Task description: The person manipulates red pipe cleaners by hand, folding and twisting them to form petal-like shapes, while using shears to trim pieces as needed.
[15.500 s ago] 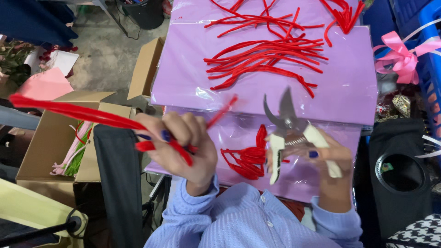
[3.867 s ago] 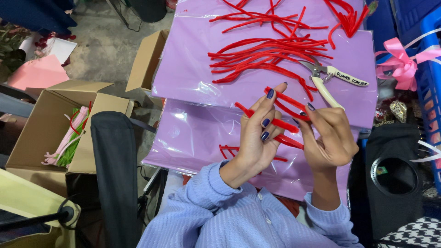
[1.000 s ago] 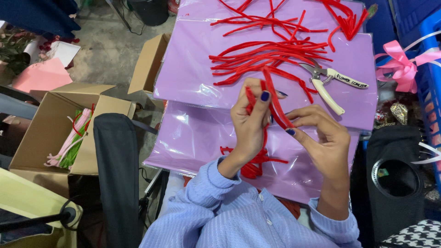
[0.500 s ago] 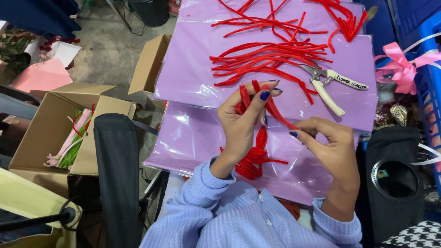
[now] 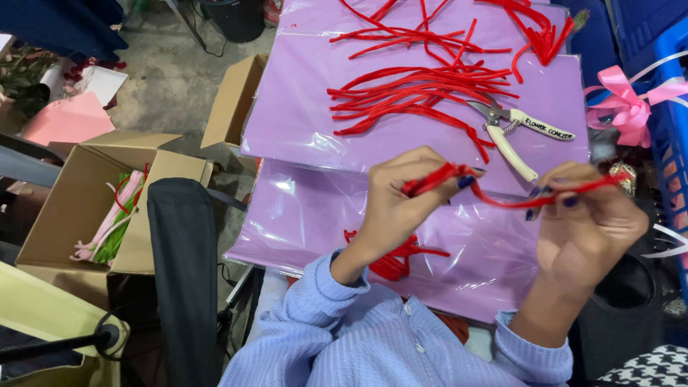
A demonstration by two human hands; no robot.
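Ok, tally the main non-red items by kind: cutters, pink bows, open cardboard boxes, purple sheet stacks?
Cutters: 1
Pink bow: 1
Open cardboard boxes: 2
Purple sheet stacks: 2
Total: 6

Your hands hold a pipe cleaner (image 5: 502, 197) above the near sheet stack (image 5: 301, 222). Behind it, cutters (image 5: 512, 129) lie right of the loose stems (image 5: 416, 97). An open box (image 5: 86, 208) sits left.
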